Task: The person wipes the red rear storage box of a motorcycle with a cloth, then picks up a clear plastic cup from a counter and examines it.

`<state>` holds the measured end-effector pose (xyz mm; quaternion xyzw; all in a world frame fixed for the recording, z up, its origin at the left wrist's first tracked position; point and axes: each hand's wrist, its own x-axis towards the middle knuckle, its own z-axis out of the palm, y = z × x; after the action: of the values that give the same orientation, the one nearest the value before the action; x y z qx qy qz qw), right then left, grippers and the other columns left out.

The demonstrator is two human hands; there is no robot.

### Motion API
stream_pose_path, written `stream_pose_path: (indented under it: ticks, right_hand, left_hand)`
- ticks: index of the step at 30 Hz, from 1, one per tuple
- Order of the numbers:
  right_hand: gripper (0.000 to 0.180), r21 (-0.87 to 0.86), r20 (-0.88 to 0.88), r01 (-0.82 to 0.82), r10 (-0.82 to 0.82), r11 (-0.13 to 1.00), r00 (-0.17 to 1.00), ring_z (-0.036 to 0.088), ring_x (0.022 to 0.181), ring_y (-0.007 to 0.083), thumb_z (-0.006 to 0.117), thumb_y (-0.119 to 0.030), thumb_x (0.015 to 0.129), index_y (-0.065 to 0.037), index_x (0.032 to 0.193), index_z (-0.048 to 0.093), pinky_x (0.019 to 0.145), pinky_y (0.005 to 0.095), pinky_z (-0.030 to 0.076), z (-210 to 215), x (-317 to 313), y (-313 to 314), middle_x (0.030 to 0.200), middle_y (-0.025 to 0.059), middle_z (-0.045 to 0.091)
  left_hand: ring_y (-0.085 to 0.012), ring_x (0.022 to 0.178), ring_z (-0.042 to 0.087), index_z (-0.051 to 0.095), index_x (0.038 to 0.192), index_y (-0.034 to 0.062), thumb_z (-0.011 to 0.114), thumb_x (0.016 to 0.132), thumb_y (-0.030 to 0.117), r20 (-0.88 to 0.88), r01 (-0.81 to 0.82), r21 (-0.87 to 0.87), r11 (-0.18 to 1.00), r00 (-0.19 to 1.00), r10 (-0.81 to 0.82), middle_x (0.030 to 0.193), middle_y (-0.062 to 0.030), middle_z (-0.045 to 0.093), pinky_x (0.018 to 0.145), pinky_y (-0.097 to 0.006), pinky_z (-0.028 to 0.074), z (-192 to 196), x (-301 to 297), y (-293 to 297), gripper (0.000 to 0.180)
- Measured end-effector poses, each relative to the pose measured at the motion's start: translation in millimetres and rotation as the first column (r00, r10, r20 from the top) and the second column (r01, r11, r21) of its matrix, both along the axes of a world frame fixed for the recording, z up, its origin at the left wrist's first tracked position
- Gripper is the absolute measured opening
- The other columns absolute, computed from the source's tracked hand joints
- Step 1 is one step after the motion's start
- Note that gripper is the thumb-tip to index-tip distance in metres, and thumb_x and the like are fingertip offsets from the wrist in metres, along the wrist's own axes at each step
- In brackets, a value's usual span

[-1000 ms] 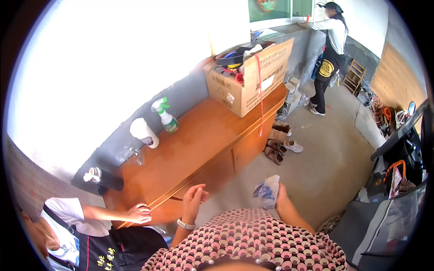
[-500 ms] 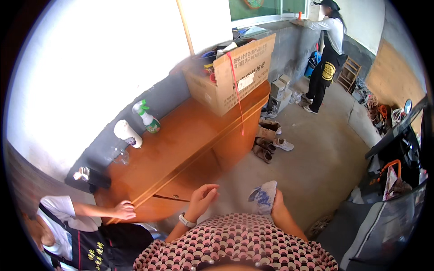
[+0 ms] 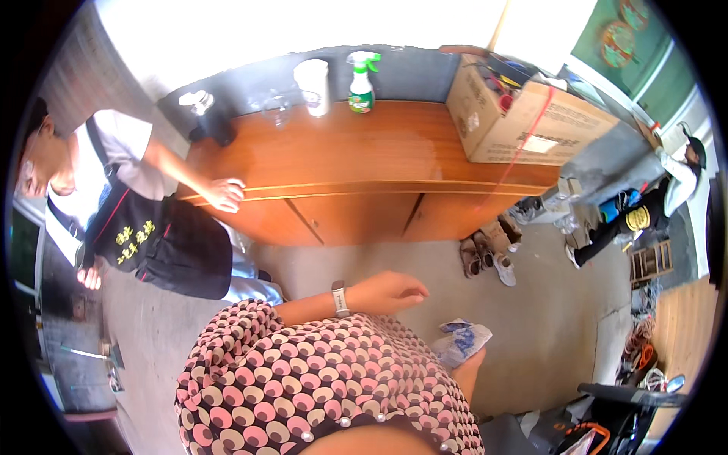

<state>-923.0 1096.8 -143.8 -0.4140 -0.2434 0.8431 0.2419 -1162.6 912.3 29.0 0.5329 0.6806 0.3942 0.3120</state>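
The wooden desk (image 3: 364,152) spans the wall — a cardboard box (image 3: 531,121) on its right end, a spray bottle (image 3: 361,85) at its back edge. Below the desk the left hand (image 3: 390,292) hangs empty, fingers loosely curled. The right hand (image 3: 464,350) — mostly hidden — grips a crumpled blue-white cloth (image 3: 461,340).

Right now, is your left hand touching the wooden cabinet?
Apart. The head view shows the left hand empty over bare floor, a clear gap short of the wooden cabinet.
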Motion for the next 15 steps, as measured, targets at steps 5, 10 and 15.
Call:
stream_pose_path:
  ticks: [5,10,15]
  right_hand:
    - [0.042,0.028,-0.003,-0.081,0.081,0.996,0.997,0.065,0.079,0.0276,0.037,-0.032,0.095,0.0,0.1,0.063,0.067,0.0392,0.054,5.3,-25.6,-2.8,0.091,0.013,0.068]
    - [0.043,0.004,-0.082,-0.095,0.095,0.995,0.992,0.065,0.08,0.0278,0.037,-0.033,0.094,-0.001,0.101,0.063,0.068,0.0389,0.054,13.1,-58.5,-8.4,0.092,0.0133,0.068]
    - [0.042,0.02,-0.046,-0.124,0.125,0.992,0.991,0.065,0.08,0.0267,0.037,-0.032,0.094,0.0,0.101,0.064,0.069,0.0378,0.053,38.5,-83.5,-27.1,0.091,0.0124,0.068]
  left_hand:
    - [-0.0201,0.08,0.064,0.063,0.112,0.0012,0.058,0.093,0.022,0.017,-0.062,-0.023,0.998,0.998,0.062,0.094,-0.0139,0.068,0.074,-0.031,0.052,4.6,-4.0,-11.2,0.028]
    - [-0.018,0.082,0.064,0.064,0.112,0.0022,0.06,0.093,0.019,0.058,-0.216,0.021,0.976,0.975,0.214,0.098,-0.0109,0.068,0.076,-0.03,0.052,-4.2,-19.3,-35.6,0.026]
    - [-0.0108,0.085,0.062,0.059,0.118,0.0033,0.061,0.092,0.012,0.121,-0.362,0.065,0.93,0.928,0.353,0.095,-0.0062,0.065,0.076,-0.026,0.052,-12.5,-70.2,-54.6,0.028]
